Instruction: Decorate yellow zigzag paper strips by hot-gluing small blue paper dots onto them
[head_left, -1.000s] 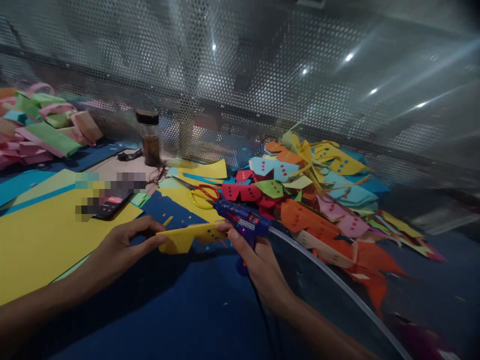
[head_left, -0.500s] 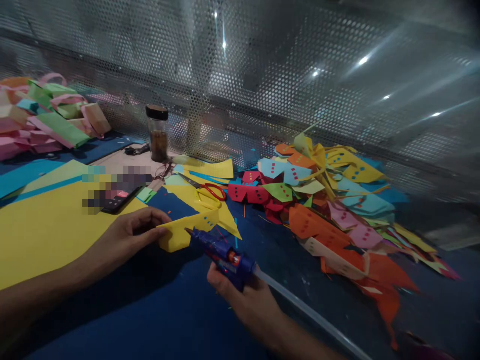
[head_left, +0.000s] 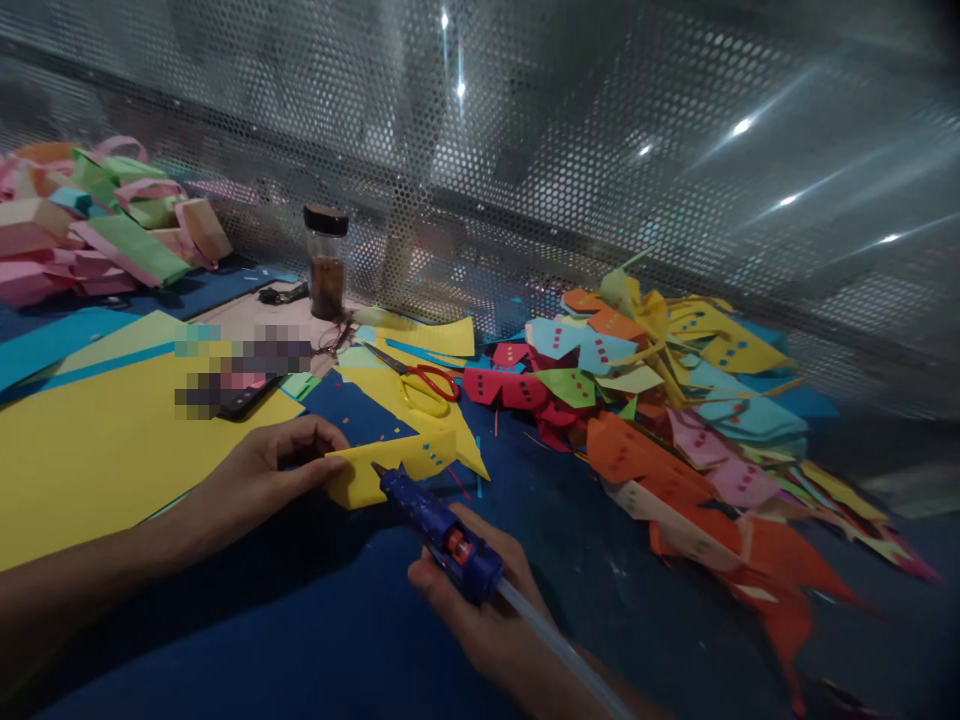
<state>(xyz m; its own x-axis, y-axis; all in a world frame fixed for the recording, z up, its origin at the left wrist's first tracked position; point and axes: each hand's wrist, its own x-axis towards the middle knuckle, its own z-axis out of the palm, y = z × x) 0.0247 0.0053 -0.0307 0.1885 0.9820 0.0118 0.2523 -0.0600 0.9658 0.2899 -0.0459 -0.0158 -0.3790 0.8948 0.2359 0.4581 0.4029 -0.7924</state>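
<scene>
My left hand (head_left: 281, 465) pinches the left end of a folded yellow paper piece (head_left: 360, 484) between thumb and fingers. Small blue squares mark the paper's right end. A blue glue gun (head_left: 431, 520) is gripped in my right hand (head_left: 495, 610), its nozzle pointing up and left at the face of the yellow piece. Whether the tip touches the paper I cannot tell. A clear glue stick (head_left: 559, 645) runs out of the gun's back. Scissors with red and yellow handles (head_left: 433, 385) lie just behind the yellow piece.
Large yellow sheets (head_left: 90, 460) and a black phone (head_left: 251, 390) lie at the left. A jar with a black lid (head_left: 327, 265) stands before the perforated metal wall (head_left: 525, 150). Cut paper shapes (head_left: 652, 450) are heaped right; folded pink and green papers (head_left: 135, 245) pile up far left.
The glue gun has turned, its back end swinging down and to the left with my right hand. The yellow piece sits slightly further right in view, and the whole view has shifted a little.
</scene>
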